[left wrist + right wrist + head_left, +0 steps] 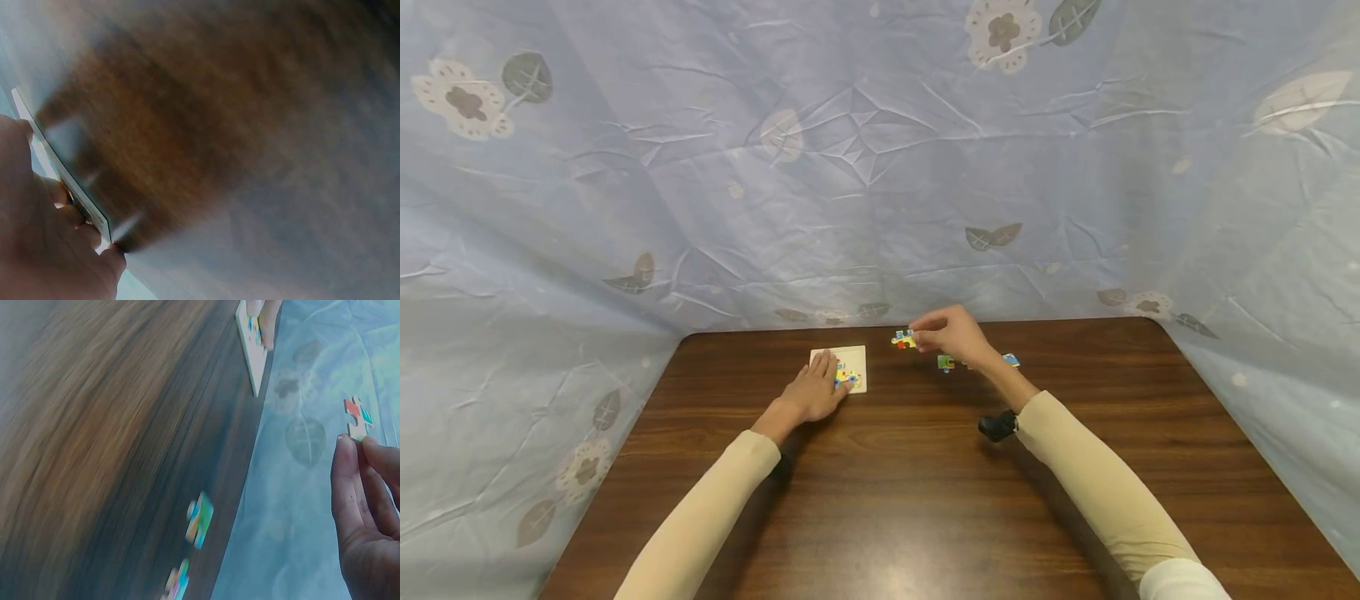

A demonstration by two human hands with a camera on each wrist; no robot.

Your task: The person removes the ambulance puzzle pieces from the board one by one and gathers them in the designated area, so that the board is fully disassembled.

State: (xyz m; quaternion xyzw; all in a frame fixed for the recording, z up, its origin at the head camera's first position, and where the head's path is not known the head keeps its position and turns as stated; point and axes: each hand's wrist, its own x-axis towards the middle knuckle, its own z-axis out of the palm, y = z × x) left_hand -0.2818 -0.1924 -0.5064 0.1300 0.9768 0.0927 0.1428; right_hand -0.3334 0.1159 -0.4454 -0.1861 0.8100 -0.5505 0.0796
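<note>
A square, cream-rimmed puzzle board (pixel 859 354) lies near the back of the table, with some coloured picture visible inside it. My left hand (pixel 812 390) rests flat over its left part, fingers spread and hiding that side. In the left wrist view the fingers (pixel 72 215) lie along the board's edge. My right hand (pixel 953 336) pinches a jigsaw puzzle piece (pixel 904 339) between thumb and fingers, raised above the table to the right of the board. The right wrist view shows this jigsaw puzzle piece (pixel 356 419) held at its lower edge.
Loose puzzle pieces lie right of the board: a green one (pixel 946 363) and a blue one (pixel 1011 360), with another partly hidden by the right wrist. The brown wooden table (pixel 880 492) ends at a patterned curtain (pixel 865 208) behind and at both sides.
</note>
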